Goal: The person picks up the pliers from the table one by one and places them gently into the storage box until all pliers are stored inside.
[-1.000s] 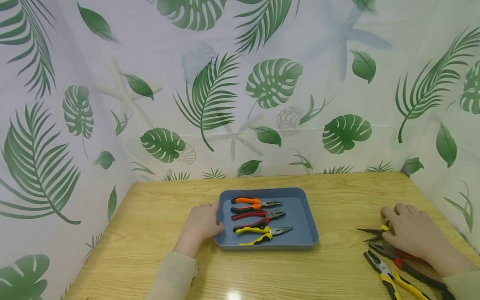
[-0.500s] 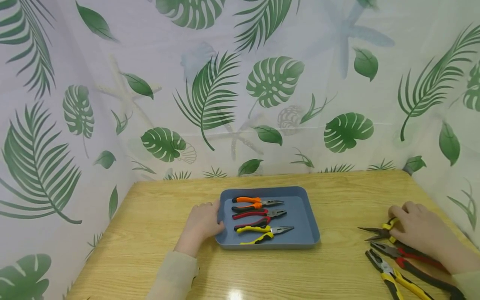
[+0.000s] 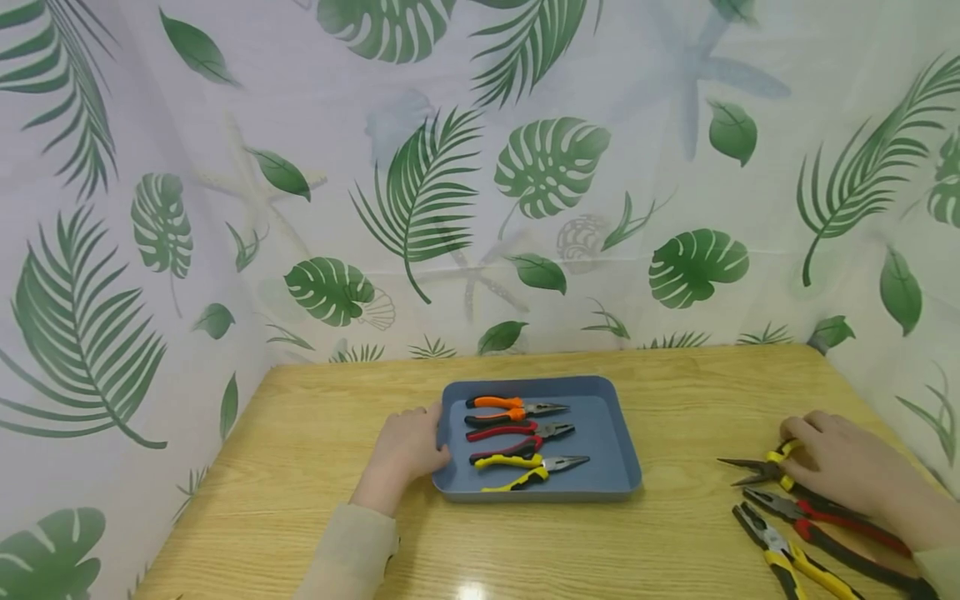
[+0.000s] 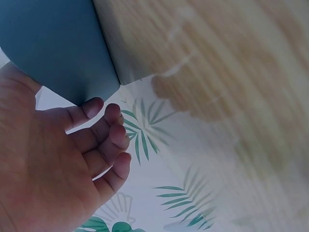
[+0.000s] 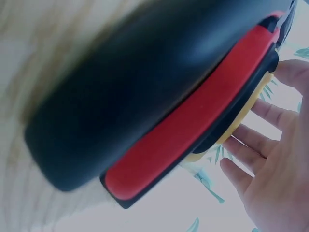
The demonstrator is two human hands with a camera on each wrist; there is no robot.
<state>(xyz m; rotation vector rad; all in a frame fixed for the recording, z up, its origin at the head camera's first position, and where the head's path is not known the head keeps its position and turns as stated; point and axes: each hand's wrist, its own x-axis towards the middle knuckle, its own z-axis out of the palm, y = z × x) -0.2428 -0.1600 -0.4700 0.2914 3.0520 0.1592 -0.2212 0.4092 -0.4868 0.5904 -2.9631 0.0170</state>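
My left hand (image 3: 401, 450) holds the left side of a blue tray (image 3: 626, 450), with the thumb at its rim. In the left wrist view the index fingertip meets the tray's wall (image 4: 53, 48), and the other fingers curl loosely. Far right, my right hand (image 3: 847, 462) grips the yellow-and-black handles of long-nose pliers (image 3: 763, 470), whose dark jaws point left. The right wrist view has thumb and fingers around that yellow handle (image 5: 251, 104), partly hidden behind red-and-black pliers (image 5: 183, 121). Those red-and-black pliers lie just nearer than the hand in the head view.
Inside the tray lie orange pliers (image 3: 513, 410), red pliers (image 3: 525, 437) and yellow long-nose pliers (image 3: 536, 471), all with noses to the right. Yellow-and-black combination pliers (image 3: 780, 546) lie at the front right of the wooden table (image 3: 675, 400). Leaf-patterned cloth (image 3: 480, 208) hangs behind.
My right hand has shifted slightly to the right along the long-nose pliers, so more of their yellow handle shows. The left hand and the tray stay in place.
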